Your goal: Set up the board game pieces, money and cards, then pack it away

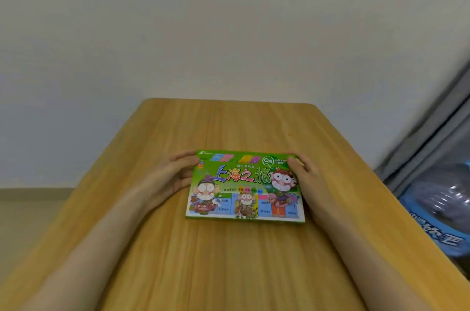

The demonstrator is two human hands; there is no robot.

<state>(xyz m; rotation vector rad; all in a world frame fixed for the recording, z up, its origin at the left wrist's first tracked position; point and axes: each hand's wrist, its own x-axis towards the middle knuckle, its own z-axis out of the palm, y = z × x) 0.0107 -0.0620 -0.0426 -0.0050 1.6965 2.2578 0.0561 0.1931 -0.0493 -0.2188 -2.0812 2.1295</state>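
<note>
The game box [245, 186] lies flat and closed at the middle of the wooden table [229, 265]. Its lid is bright green, with cartoon faces, a colourful Chinese title and a white strip along the near edge. The left hand [170, 176] grips its edge at 9 o'clock, fingers curled toward the far corner. The right hand [309, 171] grips at 2 o'clock, with the thumb on the lid. Off the table at 3 o'clock sits a blue plastic-wrapped package [437, 209] beside grey fabric [432, 132]. A white wall [178, 31] stands at 12 o'clock.
</note>
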